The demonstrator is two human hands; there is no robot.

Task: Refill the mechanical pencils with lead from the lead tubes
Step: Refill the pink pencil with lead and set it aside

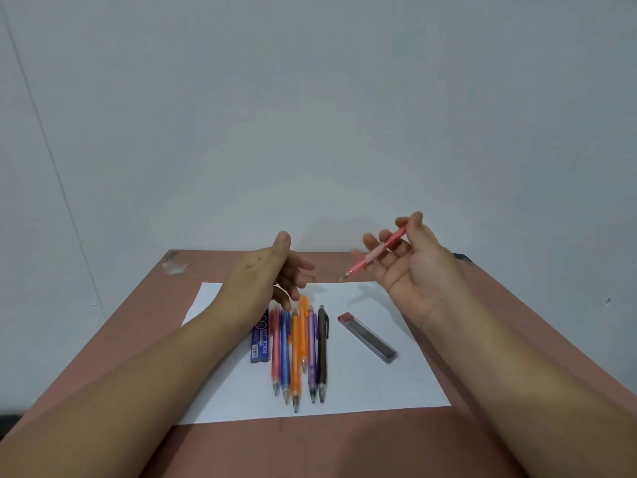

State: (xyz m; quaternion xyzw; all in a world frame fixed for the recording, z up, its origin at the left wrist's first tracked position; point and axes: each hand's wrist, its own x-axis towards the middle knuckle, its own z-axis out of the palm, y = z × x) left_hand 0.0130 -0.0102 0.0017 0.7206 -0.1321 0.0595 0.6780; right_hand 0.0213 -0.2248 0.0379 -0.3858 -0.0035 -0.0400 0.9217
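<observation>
My right hand (406, 267) holds a red mechanical pencil (374, 255) above the table, its tip pointing down and to the left. My left hand (275, 270) hovers with relaxed fingers over a row of several mechanical pencils (300, 353) in red, blue, orange, purple and black, lying side by side on a white sheet of paper (362, 384). A blue lead tube (261, 339) marked "PENCIL LEAD" lies left of the row, partly hidden by my left forearm. A clear lead tube with a red cap (367, 337) lies on the paper to the right.
The paper rests on a reddish-brown table (310, 446) set against a pale wall (310, 115). A scuffed patch (174, 265) marks the table's far left corner. The table's right edge runs diagonally behind my right forearm.
</observation>
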